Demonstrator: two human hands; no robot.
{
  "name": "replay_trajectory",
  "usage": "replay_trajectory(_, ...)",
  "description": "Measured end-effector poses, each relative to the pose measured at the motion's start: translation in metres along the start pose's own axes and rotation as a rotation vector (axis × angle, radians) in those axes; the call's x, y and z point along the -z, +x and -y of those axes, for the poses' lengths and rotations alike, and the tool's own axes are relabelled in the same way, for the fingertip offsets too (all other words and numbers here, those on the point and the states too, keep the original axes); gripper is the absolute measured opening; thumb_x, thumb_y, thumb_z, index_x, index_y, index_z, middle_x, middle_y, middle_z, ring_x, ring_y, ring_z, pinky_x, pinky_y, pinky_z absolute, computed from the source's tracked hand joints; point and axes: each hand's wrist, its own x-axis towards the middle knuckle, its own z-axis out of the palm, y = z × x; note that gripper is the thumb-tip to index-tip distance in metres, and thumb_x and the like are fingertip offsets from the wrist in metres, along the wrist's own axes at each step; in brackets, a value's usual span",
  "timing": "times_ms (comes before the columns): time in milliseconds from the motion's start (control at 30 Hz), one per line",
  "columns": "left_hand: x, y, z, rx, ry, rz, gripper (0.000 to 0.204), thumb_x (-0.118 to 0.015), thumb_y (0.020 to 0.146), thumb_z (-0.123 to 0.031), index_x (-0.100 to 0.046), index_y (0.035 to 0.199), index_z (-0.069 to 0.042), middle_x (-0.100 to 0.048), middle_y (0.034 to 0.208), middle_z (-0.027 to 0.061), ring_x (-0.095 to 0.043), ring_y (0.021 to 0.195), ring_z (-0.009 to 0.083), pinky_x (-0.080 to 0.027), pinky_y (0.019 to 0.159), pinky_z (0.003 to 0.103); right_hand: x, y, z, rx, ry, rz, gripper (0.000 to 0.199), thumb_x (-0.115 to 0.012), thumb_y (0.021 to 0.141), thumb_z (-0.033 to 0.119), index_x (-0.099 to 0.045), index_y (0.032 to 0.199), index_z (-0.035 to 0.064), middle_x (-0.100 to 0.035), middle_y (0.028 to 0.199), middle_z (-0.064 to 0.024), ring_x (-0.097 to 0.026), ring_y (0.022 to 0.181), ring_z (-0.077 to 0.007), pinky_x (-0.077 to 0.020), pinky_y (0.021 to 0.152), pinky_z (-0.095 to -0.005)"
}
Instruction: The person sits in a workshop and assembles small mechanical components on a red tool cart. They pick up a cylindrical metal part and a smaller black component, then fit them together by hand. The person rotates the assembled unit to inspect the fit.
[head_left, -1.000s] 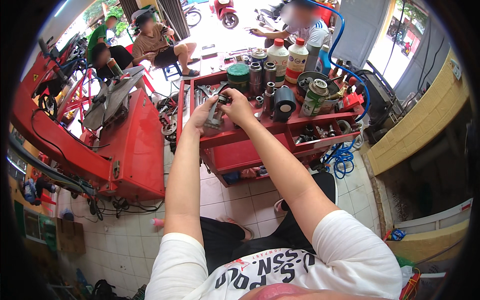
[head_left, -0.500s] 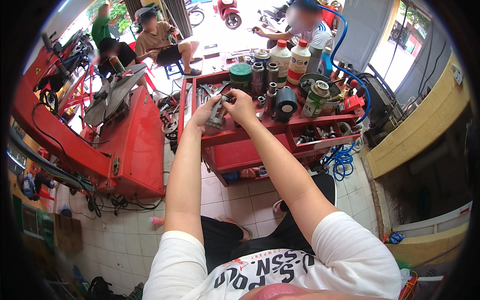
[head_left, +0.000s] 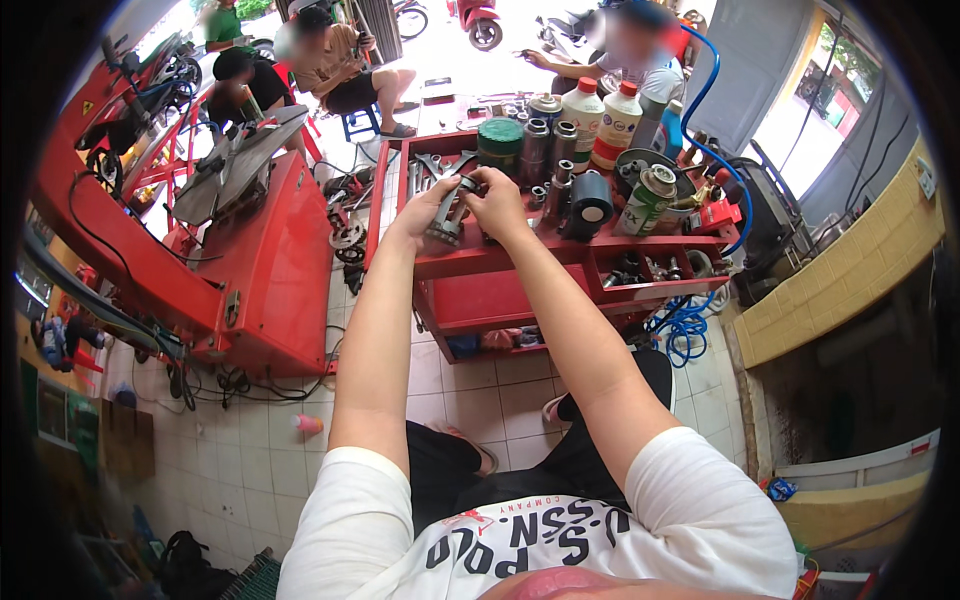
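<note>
- The left hand (head_left: 414, 218) was closed around the side of a grey metal part with a ringed upper end and a broad lower end (head_left: 446, 232); its fingers were curled in contact, partly hidden behind the part.
- The right hand (head_left: 498, 208) had its thumb and fingertips drawn together at the ringed upper end. Whether they pinched it firmly or only rested on it could not be told.
- The metal part was tilted between the two hands, above the near left section of a red metal tool cart (head_left: 458, 264). Whether its lower end touched the cart could not be confirmed.
- Sound handling called for the left hand to carry the load and hold the angle steady, leaving the right fingertips free for fine work.
- Light, even fingertip pressure at the ringed end was judged preferable to force; a slip there could have tipped the part.
- Keeping the part low over the cart was advisable, since any dropped piece would have had a short fall.
- Silver open-ended wrenches (head_left: 430, 168) lay just beyond the left hand and needed clearance.
- A dark cylinder with a pale round end face (head_left: 587, 200) stood to the right of the right hand; sideways elbow or wrist swings there were best avoided.
</note>
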Motion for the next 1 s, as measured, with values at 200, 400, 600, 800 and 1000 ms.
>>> replay_trajectory(200, -0.005, -0.003, -0.002, 0.002, -0.003, -0.027, 0.042, -0.079, 0.093, -0.048, -0.072, 0.105, -0.008, -0.072, 0.085, 0.0034, -0.068, 0.070, 0.0129, -0.054, 0.059, 0.028, 0.000, 0.001, -0.006, 0.049, -0.014, 0.001, 0.028, -0.081, 0.086, 0.016, -0.073, 0.107, -0.0005, -0.072, 0.097, -0.0133, -0.070, 0.086, -0.0257, -0.0548, 0.079, -0.0371)
replay_trajectory(400, -0.002, -0.001, -0.001, -0.004, -0.014, 0.003, 0.043, -0.081, 0.091, -0.048, -0.072, 0.104, -0.008, -0.072, 0.084, 0.0031, -0.068, 0.069, 0.0132, -0.055, 0.058, 0.029, 0.001, 0.001, -0.004, 0.042, 0.008, 0.011, 0.027, -0.082, 0.085, 0.016, -0.074, 0.105, -0.0011, -0.072, 0.098, -0.0138, -0.070, 0.088, -0.0277, -0.0550, 0.081, -0.0385)
replay_trajectory(600, 0.000, 0.001, 0.001, -0.007, -0.005, -0.010, 0.044, -0.082, 0.090, -0.047, -0.072, 0.106, -0.008, -0.073, 0.085, 0.0032, -0.069, 0.071, 0.0141, -0.055, 0.059, 0.030, 0.004, 0.001, 0.003, -0.042, -0.008, 0.014, 0.028, -0.083, 0.084, 0.017, -0.072, 0.103, -0.0009, -0.074, 0.093, -0.0147, -0.071, 0.084, -0.0257, -0.0556, 0.078, -0.0387)
replay_trajectory(800, -0.002, -0.003, 0.001, -0.021, 0.046, -0.030, 0.043, -0.081, 0.091, -0.047, -0.072, 0.108, -0.008, -0.074, 0.090, 0.0033, -0.071, 0.076, 0.0138, -0.056, 0.063, 0.029, 0.008, -0.001, 0.013, -0.137, 0.006, 0.036, 0.028, -0.084, 0.081, 0.015, -0.072, 0.101, 0.0001, -0.076, 0.097, -0.0173, -0.074, 0.092, -0.0323, -0.0566, 0.082, -0.0424)
replay_trajectory(1000, -0.005, -0.003, 0.000, -0.032, 0.071, -0.009, 0.040, -0.079, 0.094, -0.045, -0.072, 0.109, -0.008, -0.074, 0.091, 0.0029, -0.071, 0.076, 0.0130, -0.055, 0.063, 0.028, 0.003, -0.001, 0.000, -0.032, -0.028, 0.011, 0.029, -0.083, 0.084, 0.016, -0.071, 0.106, 0.0008, -0.074, 0.090, -0.0145, -0.071, 0.080, -0.0247, -0.0557, 0.077, -0.0375)
